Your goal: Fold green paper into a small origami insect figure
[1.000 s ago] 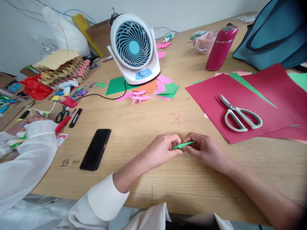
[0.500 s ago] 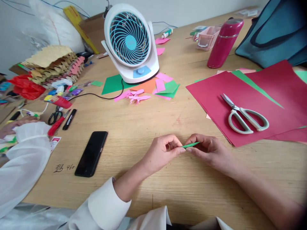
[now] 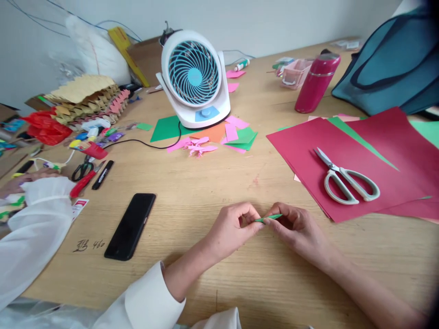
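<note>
1. The left hand [image 3: 233,226] grasps the near-left end of a narrow, pointed green paper strip [image 3: 274,216], thumb against forefinger.
2. The right hand [image 3: 302,228] grips the same strip around its middle; its tip juts out past the fingers, and the 2 thumbs nearly meet.
3. The strip is held over the pale, wood-grained surface [image 3: 206,178], front and centre; whether the hands rest there, I cannot tell.
4. The step in hand looks like pressing or shaping a small fold, mostly hidden by fingertips.
5. The next move would call for a light, exact pinch at the crease, 1 hand steadying.
6. White-handled metal scissors [image 3: 338,170] lie to the right on dark red paper sheets [image 3: 298,151], untouched; folded pink paper pieces [image 3: 202,148] lie beyond the hands.
</note>
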A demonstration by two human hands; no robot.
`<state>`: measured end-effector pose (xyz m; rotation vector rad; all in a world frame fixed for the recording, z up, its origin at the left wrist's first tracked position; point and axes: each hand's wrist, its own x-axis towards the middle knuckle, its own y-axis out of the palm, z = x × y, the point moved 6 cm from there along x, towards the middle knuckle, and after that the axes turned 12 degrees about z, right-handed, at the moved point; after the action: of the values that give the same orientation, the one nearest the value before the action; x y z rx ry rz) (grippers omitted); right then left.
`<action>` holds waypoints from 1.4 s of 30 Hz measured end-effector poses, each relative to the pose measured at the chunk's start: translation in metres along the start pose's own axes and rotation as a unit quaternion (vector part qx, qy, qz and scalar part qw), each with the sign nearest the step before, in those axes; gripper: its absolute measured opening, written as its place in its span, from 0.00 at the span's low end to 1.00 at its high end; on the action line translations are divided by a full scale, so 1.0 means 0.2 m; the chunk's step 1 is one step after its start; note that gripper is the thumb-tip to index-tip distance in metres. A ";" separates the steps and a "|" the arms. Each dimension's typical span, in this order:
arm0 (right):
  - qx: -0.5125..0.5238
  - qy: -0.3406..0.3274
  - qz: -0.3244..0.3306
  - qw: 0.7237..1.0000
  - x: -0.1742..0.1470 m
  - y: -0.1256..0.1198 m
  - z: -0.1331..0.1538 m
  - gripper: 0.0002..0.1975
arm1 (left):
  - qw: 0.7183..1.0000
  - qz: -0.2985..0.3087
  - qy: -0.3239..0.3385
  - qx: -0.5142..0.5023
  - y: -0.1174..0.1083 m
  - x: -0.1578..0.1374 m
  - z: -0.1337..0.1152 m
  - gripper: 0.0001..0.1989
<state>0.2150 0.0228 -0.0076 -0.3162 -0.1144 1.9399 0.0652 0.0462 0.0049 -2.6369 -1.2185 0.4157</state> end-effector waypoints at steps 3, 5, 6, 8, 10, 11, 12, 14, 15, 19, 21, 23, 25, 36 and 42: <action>-0.007 -0.012 -0.007 1.000 0.00 0.00 0.01 0.14 | 1.000 -0.011 -0.004 0.009 0.00 0.00 0.01 0.07; -0.009 -0.024 -0.008 1.000 0.01 0.00 0.02 0.14 | 1.000 -0.021 -0.002 0.015 0.00 0.00 0.01 0.07; -0.008 -0.029 -0.010 0.999 0.01 0.01 0.02 0.14 | 1.000 -0.025 -0.001 0.019 0.00 -0.01 0.01 0.07; -0.003 -0.040 -0.017 0.999 0.00 0.01 0.01 0.14 | 0.999 -0.034 0.000 0.031 0.00 -0.01 0.01 0.07; 0.010 -0.047 -0.021 0.999 0.00 0.02 0.00 0.14 | 0.998 -0.040 0.005 0.045 0.01 -0.01 0.01 0.07; 0.016 -0.050 -0.020 0.998 0.00 0.02 -0.01 0.14 | 0.998 -0.043 0.010 0.050 0.01 -0.02 0.00 0.06; 0.022 -0.055 -0.018 0.998 0.00 0.02 -0.01 0.13 | 0.997 -0.046 0.016 0.052 0.02 -0.02 0.00 0.05; 0.029 -0.066 -0.010 0.997 0.00 0.03 0.00 0.13 | 0.997 -0.055 0.025 0.045 0.02 -0.02 -0.01 0.05; 0.031 -0.071 -0.005 0.997 0.00 0.03 0.00 0.13 | 0.997 -0.059 0.026 0.032 0.02 -0.02 0.00 0.06; 0.036 -0.080 0.008 0.996 0.00 0.03 0.01 0.13 | 0.995 -0.042 0.024 -0.082 0.01 -0.01 0.04 0.13; 0.037 -0.084 0.014 0.996 0.01 0.04 0.02 0.13 | 0.989 -0.025 0.027 -0.144 0.01 0.00 0.05 0.16; 0.038 -0.092 0.017 0.995 0.01 0.05 0.03 0.12 | 0.983 -0.012 0.029 -0.180 0.02 0.01 0.06 0.18; 0.032 -0.097 0.014 0.995 0.00 0.05 0.03 0.13 | 0.981 -0.007 0.030 -0.191 0.02 0.01 0.07 0.18; 0.028 -0.079 -0.004 0.996 -0.01 0.05 0.00 0.12 | 0.989 -0.044 0.042 -0.134 0.03 0.00 0.06 0.12; 0.037 -0.085 0.004 0.996 -0.01 0.06 0.01 0.10 | 0.996 -0.055 0.025 -0.068 0.00 -0.01 0.04 0.07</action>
<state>0.2043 0.0169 -0.0080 -0.1022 -0.1527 1.9718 0.0610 0.0444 -0.0020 -2.6575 -1.4151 0.2542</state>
